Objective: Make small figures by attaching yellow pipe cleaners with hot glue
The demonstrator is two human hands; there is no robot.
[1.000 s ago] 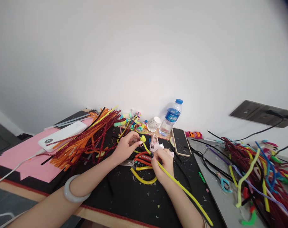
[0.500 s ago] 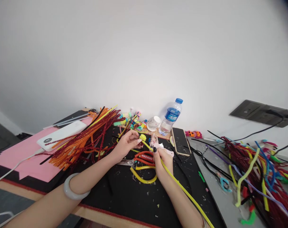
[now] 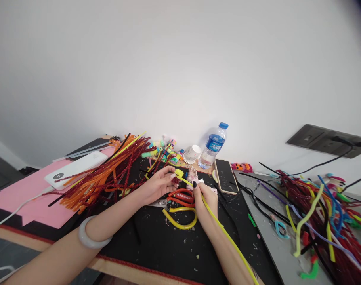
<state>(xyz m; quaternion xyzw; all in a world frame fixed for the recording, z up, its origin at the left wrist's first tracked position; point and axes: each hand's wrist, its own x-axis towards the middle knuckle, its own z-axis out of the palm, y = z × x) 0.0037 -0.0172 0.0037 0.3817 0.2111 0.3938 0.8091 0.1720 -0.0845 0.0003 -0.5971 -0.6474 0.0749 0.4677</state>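
My left hand (image 3: 159, 183) pinches the coiled end of a long yellow pipe cleaner (image 3: 224, 233) over the black mat (image 3: 168, 245). Fingers of my right hand (image 3: 205, 198) are closed round the same pipe cleaner a little further along; the rest of it trails back past my right forearm. A small pink glue gun (image 3: 194, 176) lies just behind my right hand. Red-handled scissors (image 3: 182, 196) and a curved yellow piece (image 3: 180, 221) lie on the mat between my hands. A pale bangle (image 3: 89, 237) sits on my left wrist.
A heap of orange and red pipe cleaners (image 3: 109, 174) lies left, by a white power bank (image 3: 76, 168) on pink paper (image 3: 25, 194). A water bottle (image 3: 211, 146), paper cup (image 3: 192, 153) and phone (image 3: 226, 176) stand at the back. Mixed pipe cleaners (image 3: 323, 213) cover the grey board on the right.
Both hands have shifted slightly away from me along the mat, and the coiled yellow end has been turned a little between my fingers. The rest is unchanged.
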